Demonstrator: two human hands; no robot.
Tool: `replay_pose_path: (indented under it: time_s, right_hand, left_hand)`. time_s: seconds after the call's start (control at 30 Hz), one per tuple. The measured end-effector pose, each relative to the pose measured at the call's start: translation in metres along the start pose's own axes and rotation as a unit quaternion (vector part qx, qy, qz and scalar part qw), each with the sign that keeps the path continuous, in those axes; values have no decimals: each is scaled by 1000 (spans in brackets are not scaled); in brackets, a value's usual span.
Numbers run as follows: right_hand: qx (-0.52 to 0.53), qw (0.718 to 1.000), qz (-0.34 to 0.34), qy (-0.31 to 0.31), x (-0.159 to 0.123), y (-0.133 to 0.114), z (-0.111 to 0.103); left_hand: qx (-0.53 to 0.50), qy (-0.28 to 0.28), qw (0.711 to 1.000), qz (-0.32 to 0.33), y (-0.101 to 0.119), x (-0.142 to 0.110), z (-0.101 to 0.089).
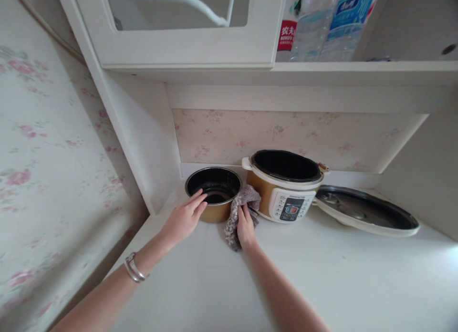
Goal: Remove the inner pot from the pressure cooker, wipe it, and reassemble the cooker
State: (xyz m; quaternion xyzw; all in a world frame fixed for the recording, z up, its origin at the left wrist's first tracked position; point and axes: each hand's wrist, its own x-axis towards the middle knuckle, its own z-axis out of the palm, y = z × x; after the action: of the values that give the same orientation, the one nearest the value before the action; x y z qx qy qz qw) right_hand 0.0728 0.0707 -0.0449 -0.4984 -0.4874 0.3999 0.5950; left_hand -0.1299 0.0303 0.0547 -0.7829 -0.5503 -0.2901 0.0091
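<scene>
Wiping the pot (216, 212), I'd guess — R hand (246, 229) closed round cloth (249, 197); L hand (185, 219) loosely open by rim (224, 202); next rub prob. needs L bracing it.

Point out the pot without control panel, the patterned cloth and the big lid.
Pot (213, 213): head view, on its gold outer wall.
Cloth (250, 196): head view, on its bunched upper part.
Lid (365, 211): head view, on its dark upturned face.
</scene>
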Motion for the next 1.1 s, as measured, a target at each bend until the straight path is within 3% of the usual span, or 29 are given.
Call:
replay_pose_path:
  time_s: [0.17, 0.23, 0.3, 0.43, 0.53, 0.63, 0.7, 0.8, 0.9, 1.0, 1.1]
  right_hand:
    - [4, 1000, 29, -5, 0, 0, -2]
    - [10, 999, 31, -6, -1, 0, -2]
    - [12, 999, 34, -4, -1, 0, -1]
    - [-3, 1000, 23, -6, -1, 0, 0]
    - [-11, 1000, 11, -6, -1, -1, -1]
    - [-10, 1000, 20, -5, -1, -1, -2]
    - [-12, 1000, 24, -11, 0, -1, -2]
    - [-8, 1000, 25, -12, 1, 1, -2]
    - [-8, 1000, 25, -12, 1, 1, -2]
    - [-11, 1000, 22, -10, 0, -1, -1]
    - [-11, 1000, 20, -6, -2, -4, 0]
  left_hand:
    - [41, -13, 997, 63, -55, 16, -12]
    - [54, -19, 996, 64, -66, 23, -11]
    - [63, -11, 996, 61, -57, 24, -8]
    - [81, 33, 996, 20, -4, 14, 2]
    - [12, 17, 999, 27, 21, 11, 2]
    - [-36, 11, 999, 26, 4, 19, -8]
    - [-35, 0, 999, 14, -24, 28, -17]
    - [-20, -60, 998, 20, -70, 37, -28]
    - [7, -81, 996, 41, -97, 38, -28]
    - [35, -50, 997, 43, -90, 30, -19]
    - [78, 0, 997, 28, -59, 17, -8]
